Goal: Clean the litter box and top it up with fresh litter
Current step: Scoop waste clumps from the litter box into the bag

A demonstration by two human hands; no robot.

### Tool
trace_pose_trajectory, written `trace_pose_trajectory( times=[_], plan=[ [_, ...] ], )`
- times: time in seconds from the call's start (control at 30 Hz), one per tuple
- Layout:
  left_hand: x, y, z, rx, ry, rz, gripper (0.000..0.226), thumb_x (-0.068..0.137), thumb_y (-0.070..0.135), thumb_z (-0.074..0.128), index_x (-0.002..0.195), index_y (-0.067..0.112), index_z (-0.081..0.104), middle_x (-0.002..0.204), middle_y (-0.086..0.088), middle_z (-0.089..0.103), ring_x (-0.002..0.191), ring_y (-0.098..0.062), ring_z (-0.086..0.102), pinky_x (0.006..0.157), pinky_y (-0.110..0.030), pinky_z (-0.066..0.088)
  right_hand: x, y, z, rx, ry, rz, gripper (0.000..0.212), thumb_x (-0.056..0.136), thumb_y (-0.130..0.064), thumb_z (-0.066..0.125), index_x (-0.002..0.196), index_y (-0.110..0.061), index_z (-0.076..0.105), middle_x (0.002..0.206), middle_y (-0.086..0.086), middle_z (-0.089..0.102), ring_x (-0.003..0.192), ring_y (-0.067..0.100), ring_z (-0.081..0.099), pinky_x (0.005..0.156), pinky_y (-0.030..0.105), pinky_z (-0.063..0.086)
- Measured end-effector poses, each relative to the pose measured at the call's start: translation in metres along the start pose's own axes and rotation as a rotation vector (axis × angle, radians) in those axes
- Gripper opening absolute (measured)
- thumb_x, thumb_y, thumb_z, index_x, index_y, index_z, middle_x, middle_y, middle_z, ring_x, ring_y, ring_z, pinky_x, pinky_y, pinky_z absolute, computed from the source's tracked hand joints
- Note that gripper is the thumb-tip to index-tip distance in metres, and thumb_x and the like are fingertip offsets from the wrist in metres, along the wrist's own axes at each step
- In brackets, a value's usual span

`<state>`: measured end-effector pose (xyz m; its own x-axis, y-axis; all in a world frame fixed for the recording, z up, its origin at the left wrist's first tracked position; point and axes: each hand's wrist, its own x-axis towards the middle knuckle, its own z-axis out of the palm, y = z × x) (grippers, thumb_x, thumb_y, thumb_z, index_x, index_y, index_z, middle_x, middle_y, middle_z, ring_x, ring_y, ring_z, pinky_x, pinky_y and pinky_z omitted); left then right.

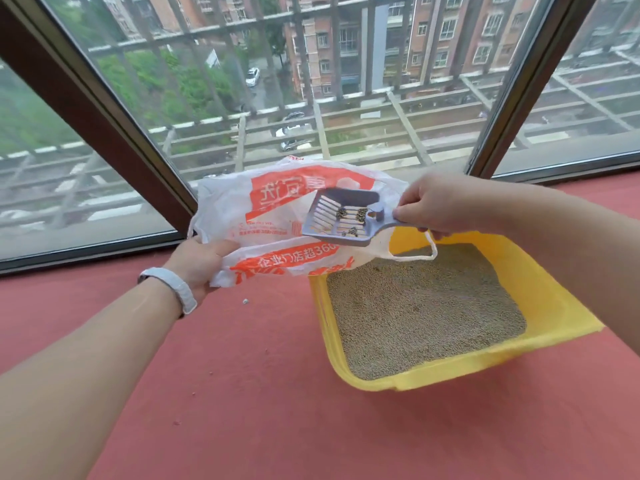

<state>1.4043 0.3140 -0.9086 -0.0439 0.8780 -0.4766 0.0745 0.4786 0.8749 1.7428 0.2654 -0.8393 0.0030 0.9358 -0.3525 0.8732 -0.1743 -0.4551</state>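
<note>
A yellow litter box sits on the red floor at the right, filled with greyish-tan litter. My right hand grips the handle of a pale blue slotted scoop, held in the air over the box's far left corner; a few dark clumps lie on its slots. My left hand grips the edge of a white and orange plastic bag, held just behind and under the scoop. One bag handle dangles over the box's far edge.
The red floor spreads to the left and in front of the box, with a few stray litter grains on it. Large barred windows with dark frames rise right behind the bag and box.
</note>
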Motion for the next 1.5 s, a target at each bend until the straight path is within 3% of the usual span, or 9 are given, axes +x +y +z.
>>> trace_pose_trajectory(
  times=[0.13,0.27,0.4,0.73,0.93,1.03,1.23,1.37,1.5],
  plan=[
    [-0.003,0.001,-0.007,0.025,-0.039,0.001,0.033,0.084,-0.005,0.065,0.117,-0.001,0.065,0.108,-0.025,0.070,0.059,-0.026,0.070,0.042,-0.028,0.052,0.016,-0.043,0.011,-0.129,0.101,-0.033,0.035,0.094,-0.039,0.048,0.081,-0.011,0.064,0.070,0.008,0.064,0.065,0.028,0.061,0.051,0.024,0.039],
    [-0.004,0.000,-0.015,0.005,-0.027,-0.014,0.036,0.085,-0.004,0.067,0.120,-0.002,0.062,0.110,-0.025,0.070,0.058,-0.028,0.070,0.041,-0.029,0.051,0.025,-0.066,0.021,-0.293,0.245,-0.087,0.014,0.088,-0.025,0.046,0.092,-0.017,0.056,0.089,0.004,0.056,0.079,0.027,0.051,0.062,0.031,0.038],
    [-0.002,-0.004,-0.021,-0.030,-0.004,-0.026,0.038,0.083,-0.004,0.070,0.120,-0.004,0.061,0.107,-0.021,0.071,0.061,-0.025,0.071,0.045,-0.031,0.054,0.023,-0.077,0.032,-0.507,0.410,-0.218,0.025,0.091,-0.014,0.044,0.111,-0.016,0.058,0.110,0.006,0.056,0.098,0.030,0.059,0.065,0.033,0.036],
    [0.007,-0.007,-0.027,-0.072,0.035,-0.064,0.042,0.080,0.000,0.075,0.120,-0.001,0.062,0.103,-0.016,0.074,0.072,-0.025,0.074,0.054,-0.035,0.059,0.022,-0.060,0.038,-0.649,0.450,-0.331,0.031,0.091,-0.013,0.042,0.114,-0.021,0.061,0.099,0.004,0.054,0.094,0.030,0.057,0.063,0.033,0.028],
    [0.008,-0.005,-0.023,-0.040,0.069,-0.065,0.043,0.079,-0.005,0.073,0.119,0.001,0.059,0.095,-0.013,0.074,0.064,-0.025,0.073,0.049,-0.036,0.057,0.017,-0.054,0.011,-0.290,0.169,-0.142,0.010,0.082,-0.024,0.054,0.078,-0.025,0.063,0.080,0.001,0.066,0.072,0.024,0.058,0.055,0.026,0.040],
    [0.009,-0.006,-0.023,-0.007,0.101,-0.051,0.045,0.077,-0.002,0.077,0.119,0.004,0.060,0.096,-0.013,0.074,0.069,-0.025,0.074,0.055,-0.036,0.058,0.012,-0.048,-0.006,0.065,0.007,-0.062,0.015,0.079,-0.018,0.060,0.083,-0.018,0.074,0.060,-0.002,0.065,0.047,0.012,0.056,0.044,0.018,0.042],
    [0.008,-0.004,-0.023,0.069,0.145,-0.027,0.039,0.070,0.004,0.082,0.103,0.013,0.063,0.100,-0.014,0.075,0.081,-0.032,0.074,0.079,-0.054,0.058,0.001,-0.011,-0.032,0.309,-0.195,-0.099,0.017,0.086,-0.010,0.061,0.094,-0.018,0.073,0.068,0.002,0.064,0.056,0.016,0.056,0.054,0.031,0.041],
    [0.012,-0.001,-0.021,0.127,0.214,0.043,0.045,0.054,0.018,0.081,0.096,0.019,0.064,0.100,-0.011,0.074,0.086,-0.033,0.073,0.081,-0.059,0.057,-0.005,0.032,-0.045,0.644,-0.119,-0.047,0.017,0.089,-0.001,0.057,0.102,-0.008,0.066,0.066,0.008,0.060,0.053,0.019,0.052,0.055,0.034,0.036],
    [0.016,0.001,-0.012,0.231,0.315,0.120,0.037,0.055,0.027,0.079,0.086,0.020,0.060,0.097,-0.009,0.072,0.088,-0.032,0.071,0.082,-0.056,0.057,-0.008,0.091,-0.043,0.696,0.053,0.126,0.017,0.090,-0.003,0.057,0.104,-0.011,0.065,0.073,0.013,0.061,0.056,0.021,0.054,0.056,0.034,0.039]
  ],
)
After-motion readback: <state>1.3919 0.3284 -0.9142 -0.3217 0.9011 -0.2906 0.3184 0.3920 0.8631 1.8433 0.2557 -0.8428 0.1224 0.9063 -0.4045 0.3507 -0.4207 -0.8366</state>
